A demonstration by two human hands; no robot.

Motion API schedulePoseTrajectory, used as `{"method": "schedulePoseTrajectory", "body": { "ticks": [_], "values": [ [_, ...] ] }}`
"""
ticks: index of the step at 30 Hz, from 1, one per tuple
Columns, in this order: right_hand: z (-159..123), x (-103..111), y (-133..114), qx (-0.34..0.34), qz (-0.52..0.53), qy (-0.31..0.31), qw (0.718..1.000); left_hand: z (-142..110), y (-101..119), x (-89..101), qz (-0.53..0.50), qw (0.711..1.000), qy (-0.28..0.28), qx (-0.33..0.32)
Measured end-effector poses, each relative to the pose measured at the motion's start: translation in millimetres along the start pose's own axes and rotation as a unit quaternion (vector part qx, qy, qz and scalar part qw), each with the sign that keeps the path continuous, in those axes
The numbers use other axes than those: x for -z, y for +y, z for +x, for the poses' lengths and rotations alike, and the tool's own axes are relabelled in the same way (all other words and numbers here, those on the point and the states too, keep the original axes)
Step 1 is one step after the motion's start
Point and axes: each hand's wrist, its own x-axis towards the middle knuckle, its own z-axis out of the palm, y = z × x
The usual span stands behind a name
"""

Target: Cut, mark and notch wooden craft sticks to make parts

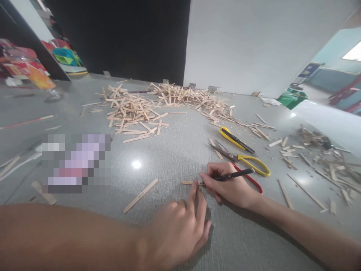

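Observation:
My right hand (pixel 228 186) is closed around a slim black pen-like tool (pixel 235 174), whose tip points left at a wooden craft stick (pixel 186 182). Whether the tip is a nib or a blade is too small to tell. My left hand (pixel 183 222) rests on the table with its index and middle fingers stretched out, their tips pressing on that same stick. Fingers cover much of the stick. To the left lies another craft stick (pixel 141 196) with a small rectangle marked or cut in its middle.
Behind my right hand lie scissors (pixel 239 158) with yellow and red handles and a yellow utility knife (pixel 237 139). Heaps of craft sticks (pixel 129 107) line the back by an upright panel (pixel 239 45). Broken pieces (pixel 335 173) scatter right. A bottle (pixel 39 75) stands left, near a blurred-out object (pixel 79 162).

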Motion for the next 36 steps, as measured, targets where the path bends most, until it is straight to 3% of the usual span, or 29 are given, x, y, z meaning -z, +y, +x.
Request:
{"method": "schedulePoseTrajectory", "body": {
  "ticks": [36],
  "values": [
    [-1.4,0.1,-1.8,0.008,-0.012,0.005,1.0,1.0,-1.5,3.3,-0.003,1.0,-0.001,-0.003]
  ]
}}
